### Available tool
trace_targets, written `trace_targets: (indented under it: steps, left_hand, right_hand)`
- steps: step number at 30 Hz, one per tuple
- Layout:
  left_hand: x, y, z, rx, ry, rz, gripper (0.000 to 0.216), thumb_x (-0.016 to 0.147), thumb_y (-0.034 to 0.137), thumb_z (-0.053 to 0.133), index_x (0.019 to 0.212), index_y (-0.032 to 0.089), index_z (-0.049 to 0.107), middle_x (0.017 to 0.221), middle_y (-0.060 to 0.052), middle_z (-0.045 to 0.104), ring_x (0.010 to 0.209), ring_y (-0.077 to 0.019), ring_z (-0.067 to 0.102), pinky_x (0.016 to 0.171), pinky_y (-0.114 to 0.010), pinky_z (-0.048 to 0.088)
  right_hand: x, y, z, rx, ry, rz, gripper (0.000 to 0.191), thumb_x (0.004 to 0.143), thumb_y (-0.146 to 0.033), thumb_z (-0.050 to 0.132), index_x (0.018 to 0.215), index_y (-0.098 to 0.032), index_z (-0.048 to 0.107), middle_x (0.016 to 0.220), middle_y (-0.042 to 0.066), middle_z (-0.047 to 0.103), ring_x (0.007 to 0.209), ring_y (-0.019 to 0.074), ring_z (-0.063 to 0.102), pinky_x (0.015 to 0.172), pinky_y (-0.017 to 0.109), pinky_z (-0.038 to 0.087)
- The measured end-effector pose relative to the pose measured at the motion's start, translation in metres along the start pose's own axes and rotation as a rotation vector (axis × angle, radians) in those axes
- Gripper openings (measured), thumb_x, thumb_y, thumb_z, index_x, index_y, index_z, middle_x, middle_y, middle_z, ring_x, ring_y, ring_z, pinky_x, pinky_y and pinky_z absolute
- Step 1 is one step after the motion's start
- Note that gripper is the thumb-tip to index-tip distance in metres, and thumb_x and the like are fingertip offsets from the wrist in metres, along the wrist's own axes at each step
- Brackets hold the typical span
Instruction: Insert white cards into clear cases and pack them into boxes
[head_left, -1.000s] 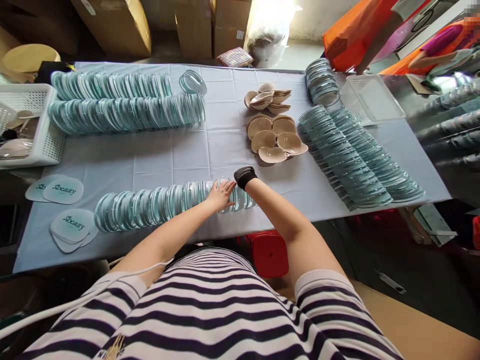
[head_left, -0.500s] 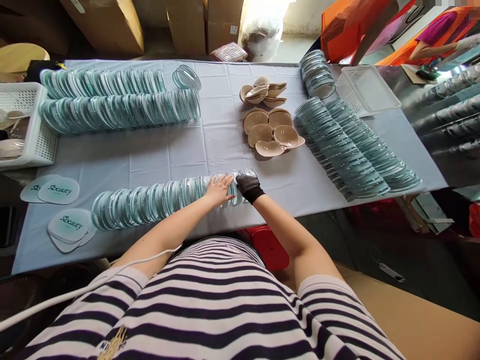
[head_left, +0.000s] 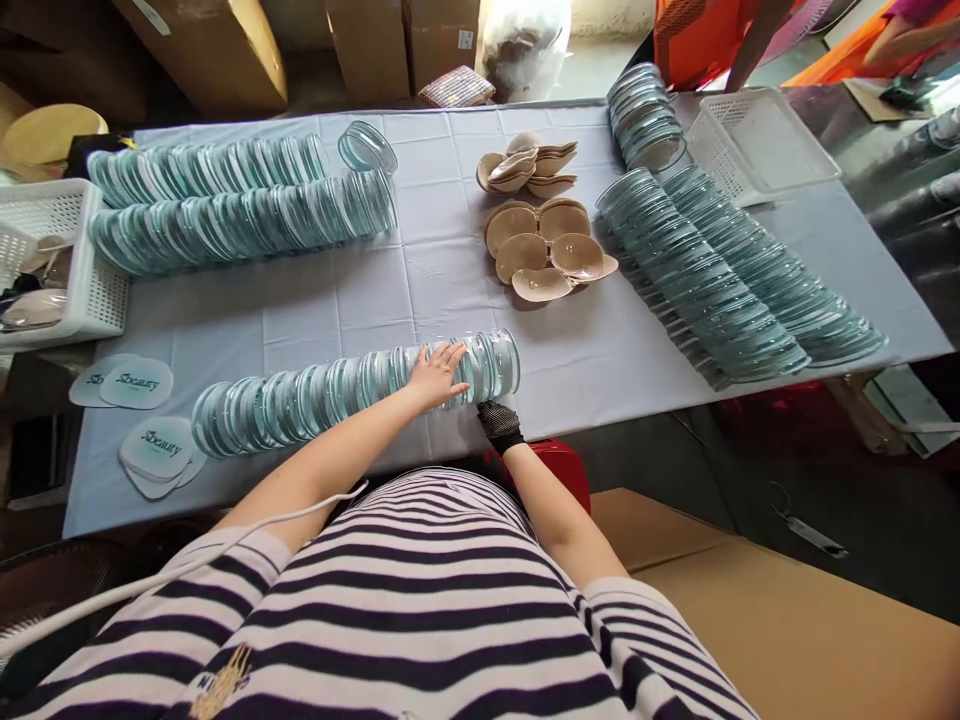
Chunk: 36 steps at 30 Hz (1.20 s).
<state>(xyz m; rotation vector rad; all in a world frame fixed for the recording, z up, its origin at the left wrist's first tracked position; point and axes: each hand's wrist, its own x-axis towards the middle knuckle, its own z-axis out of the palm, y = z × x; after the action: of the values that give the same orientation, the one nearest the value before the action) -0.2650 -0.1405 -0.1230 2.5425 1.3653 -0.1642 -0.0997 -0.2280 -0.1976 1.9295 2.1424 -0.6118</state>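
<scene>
A long row of clear teal-tinted round cases (head_left: 330, 395) lies on its side along the near edge of the table (head_left: 375, 300). My left hand (head_left: 436, 375) rests flat on top of the row near its right end, fingers spread. My right hand (head_left: 499, 424), in a black mesh glove, sits at the table's near edge just below the row's right end; its fingers look curled and I cannot make out anything in them. Beige cup-shaped pads (head_left: 544, 258) lie in a cluster at the table's middle.
Two more rows of cases (head_left: 240, 215) lie at the back left, and overlapping rows (head_left: 720, 270) run along the right. White baskets stand at the left (head_left: 67, 260) and back right (head_left: 757, 140). Printed cards (head_left: 139, 385) lie front left. A cardboard box (head_left: 787, 620) sits low right.
My right hand has drawn back from the row's right end to the table's near edge. My left hand stays on the row. The camera view has shifted slightly.
</scene>
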Motion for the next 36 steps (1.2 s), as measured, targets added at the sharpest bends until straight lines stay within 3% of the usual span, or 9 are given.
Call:
trace_targets:
  steps: [5,10,14,16,19,22,26,31,36]
  left_hand:
    - [-0.002,-0.001,-0.012,-0.039,-0.011,-0.01,0.073,0.094,0.055,0.045,0.157,0.025,0.024,0.163,-0.008,0.026,0.151,-0.0278,0.019,0.121,-0.055,0.014]
    - [0.018,0.015,-0.021,-0.08,0.067,0.01,0.074,0.094,0.054,0.046,0.157,0.022,0.023,0.165,-0.01,0.02,0.152,-0.0284,0.017,0.121,-0.053,0.018]
    - [0.038,0.035,-0.011,-0.064,0.029,0.017,0.078,0.093,0.056,0.047,0.157,0.02,0.022,0.163,-0.012,0.025,0.151,-0.0288,0.019,0.121,-0.053,0.018]
    - [0.042,0.04,-0.006,-0.044,0.046,0.006,0.078,0.091,0.057,0.047,0.156,0.02,0.025,0.161,-0.012,0.03,0.15,-0.0298,0.022,0.12,-0.055,0.018]
    - [0.04,0.04,-0.003,-0.028,0.073,0.02,0.08,0.09,0.059,0.049,0.156,0.021,0.026,0.16,-0.011,0.032,0.149,-0.0307,0.024,0.12,-0.054,0.018]
    - [0.037,0.039,-0.004,-0.031,0.067,0.024,0.079,0.089,0.058,0.051,0.156,0.023,0.028,0.159,-0.011,0.033,0.148,-0.031,0.026,0.12,-0.054,0.018]
    - [0.038,0.041,-0.008,-0.057,0.059,0.029,0.077,0.088,0.057,0.053,0.154,0.026,0.03,0.158,-0.01,0.035,0.146,-0.0314,0.028,0.12,-0.055,0.018]
    - [0.039,0.042,-0.007,-0.091,0.038,0.02,0.081,0.087,0.057,0.055,0.156,0.025,0.026,0.159,-0.012,0.033,0.147,-0.0319,0.026,0.119,-0.057,0.015]
    - [0.039,0.039,-0.003,-0.134,0.036,0.043,0.08,0.088,0.054,0.058,0.155,0.023,0.028,0.159,-0.014,0.033,0.148,-0.0318,0.024,0.119,-0.059,0.012]
  right_hand:
    - [-0.014,0.01,-0.015,0.051,0.109,0.048,0.046,0.102,-0.037,0.026,0.12,-0.025,0.067,0.12,0.01,0.069,0.11,0.0229,0.065,0.092,0.031,0.05]
    - [0.008,0.036,-0.107,0.033,0.356,0.155,0.049,0.103,-0.037,0.024,0.128,-0.019,0.062,0.125,0.014,0.065,0.114,0.0239,0.062,0.093,0.031,0.048]
    - [0.058,0.036,-0.179,-0.132,0.121,0.088,0.035,0.095,-0.028,0.047,0.117,-0.012,0.069,0.116,0.018,0.068,0.108,0.0279,0.065,0.09,0.034,0.05]
    - [0.082,0.026,-0.197,-0.166,-0.016,0.062,0.027,0.088,-0.021,0.056,0.107,-0.009,0.072,0.107,0.019,0.071,0.101,0.0286,0.067,0.085,0.035,0.052]
    - [0.099,0.009,-0.205,-0.202,-0.059,-0.003,0.02,0.078,-0.012,0.066,0.096,-0.004,0.072,0.099,0.021,0.072,0.096,0.0285,0.068,0.085,0.038,0.051]
    - [0.088,0.007,-0.199,-0.233,-0.015,-0.089,0.016,0.08,-0.008,0.062,0.093,-0.002,0.071,0.1,0.021,0.071,0.098,0.0263,0.066,0.087,0.037,0.047]
    - [0.037,0.032,-0.168,-0.186,0.082,-0.09,0.024,0.092,-0.019,0.052,0.107,-0.012,0.069,0.106,0.015,0.071,0.098,0.0198,0.064,0.082,0.028,0.041]
    - [-0.019,0.052,-0.083,-0.101,0.138,0.047,0.03,0.099,-0.03,0.042,0.106,-0.019,0.069,0.103,0.009,0.073,0.087,0.0163,0.065,0.067,0.024,0.034]
    - [-0.009,0.046,-0.007,0.244,0.156,0.315,0.027,0.097,-0.028,0.047,0.109,-0.021,0.07,0.101,0.006,0.073,0.084,0.0152,0.064,0.067,0.022,0.034]
